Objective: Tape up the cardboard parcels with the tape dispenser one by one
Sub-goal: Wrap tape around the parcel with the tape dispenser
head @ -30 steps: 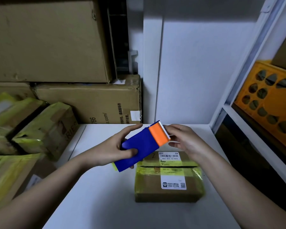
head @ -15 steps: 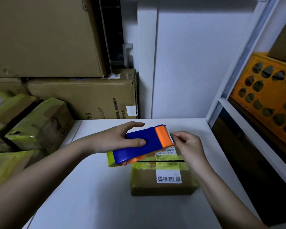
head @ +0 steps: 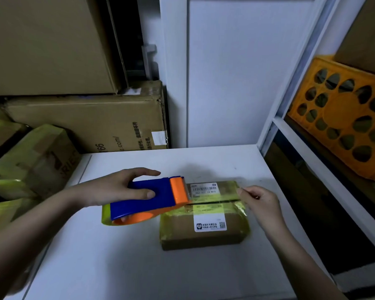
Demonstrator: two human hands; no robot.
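The left hand point(head: 117, 188) grips the blue-and-orange tape dispenser point(head: 147, 199) around its body, a rigid, light tool. The right hand point(head: 259, 201) pinches the free tape end point(head: 239, 191), thin and prone to creasing. The small cardboard parcel point(head: 204, 215), probably light, lies flat on the white table point(head: 117, 267). Stacked cartons point(head: 91, 124) stand behind; an orange crate point(head: 344, 118) occupies the right shelf.
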